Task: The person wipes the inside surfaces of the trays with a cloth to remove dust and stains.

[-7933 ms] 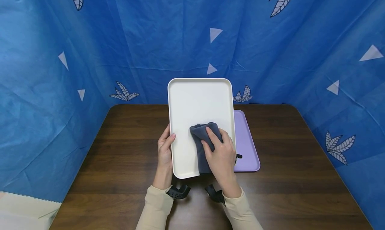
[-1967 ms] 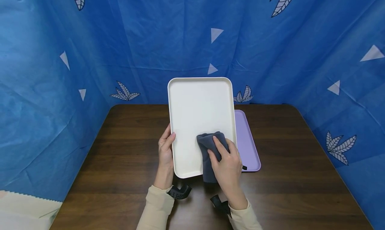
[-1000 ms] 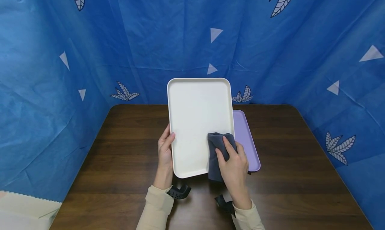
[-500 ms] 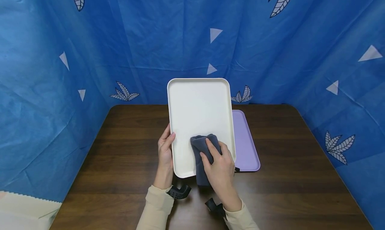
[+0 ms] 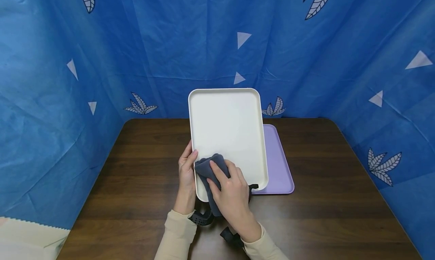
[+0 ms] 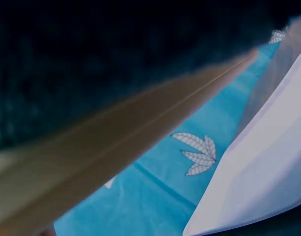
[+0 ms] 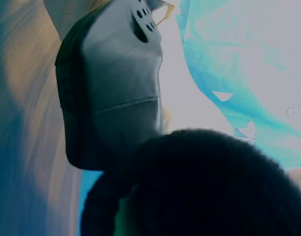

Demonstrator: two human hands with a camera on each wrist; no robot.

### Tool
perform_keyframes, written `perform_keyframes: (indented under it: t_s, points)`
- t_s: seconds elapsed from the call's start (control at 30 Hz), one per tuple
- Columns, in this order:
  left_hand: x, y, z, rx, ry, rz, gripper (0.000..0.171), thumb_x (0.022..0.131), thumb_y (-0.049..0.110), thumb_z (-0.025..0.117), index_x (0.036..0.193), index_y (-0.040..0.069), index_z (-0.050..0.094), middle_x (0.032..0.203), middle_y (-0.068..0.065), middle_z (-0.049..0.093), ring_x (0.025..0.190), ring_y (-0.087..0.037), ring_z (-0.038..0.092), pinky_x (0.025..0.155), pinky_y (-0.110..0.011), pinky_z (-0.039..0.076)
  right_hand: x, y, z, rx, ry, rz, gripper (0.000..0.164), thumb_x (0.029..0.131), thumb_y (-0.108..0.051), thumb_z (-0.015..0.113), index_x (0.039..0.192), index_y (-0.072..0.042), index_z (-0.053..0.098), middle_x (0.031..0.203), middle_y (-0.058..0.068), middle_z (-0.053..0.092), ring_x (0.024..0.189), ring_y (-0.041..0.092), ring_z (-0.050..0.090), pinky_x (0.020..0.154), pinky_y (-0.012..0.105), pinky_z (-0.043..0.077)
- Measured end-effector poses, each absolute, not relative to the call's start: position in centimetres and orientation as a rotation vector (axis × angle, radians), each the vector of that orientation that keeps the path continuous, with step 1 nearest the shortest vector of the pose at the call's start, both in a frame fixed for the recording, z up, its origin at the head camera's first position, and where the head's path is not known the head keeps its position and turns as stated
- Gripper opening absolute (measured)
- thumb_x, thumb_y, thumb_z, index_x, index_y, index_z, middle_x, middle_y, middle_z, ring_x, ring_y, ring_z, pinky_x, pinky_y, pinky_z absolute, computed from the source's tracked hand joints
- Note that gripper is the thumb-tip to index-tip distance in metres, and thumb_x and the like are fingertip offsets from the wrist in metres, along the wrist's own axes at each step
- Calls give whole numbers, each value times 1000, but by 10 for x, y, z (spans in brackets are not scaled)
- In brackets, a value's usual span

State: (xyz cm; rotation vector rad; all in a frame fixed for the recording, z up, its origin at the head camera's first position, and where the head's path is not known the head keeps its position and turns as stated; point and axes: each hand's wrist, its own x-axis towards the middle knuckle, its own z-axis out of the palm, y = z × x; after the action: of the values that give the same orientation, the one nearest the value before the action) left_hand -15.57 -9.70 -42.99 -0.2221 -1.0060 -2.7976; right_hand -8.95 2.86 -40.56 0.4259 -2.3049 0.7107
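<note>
In the head view my left hand (image 5: 186, 173) grips the left edge of a white rectangular tray (image 5: 225, 127), thumb on the rim and the other fingers behind it. The tray is held up and tilted toward me. My right hand (image 5: 231, 194) holds a dark grey cloth (image 5: 212, 173) against the tray's lower left corner, close to my left thumb. Part of the cloth hangs below the tray's bottom edge. The cloth (image 6: 116, 59) looms dark and blurred across the left wrist view, over the tray's edge. In the right wrist view the dark cloth (image 7: 204, 187) fills the bottom.
A lavender tray (image 5: 278, 165) lies on the brown wooden table (image 5: 326, 199), partly hidden behind the white one. Blue printed curtains (image 5: 170, 44) enclose the table at the back and sides. Black camera mounts (image 5: 202, 217) sit at both wrists.
My right hand has swept the cloth leftward from the white tray's lower right edge to its lower left corner. The left hand and the tray have stayed nearly in place.
</note>
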Motion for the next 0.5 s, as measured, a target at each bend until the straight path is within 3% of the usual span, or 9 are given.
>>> perform_keyframes:
  t_s: [0.5]
  points:
    - [-154,-97,-428,-217,-1007,-2800,39,98,-1,47,129,15,65,120,2,70,106,-10,67,88,-22,54,-91,43,-408,379,-2353,748,53,67,-16,90,117,-18,73,113,14,65,87,28,64,69,40,56]
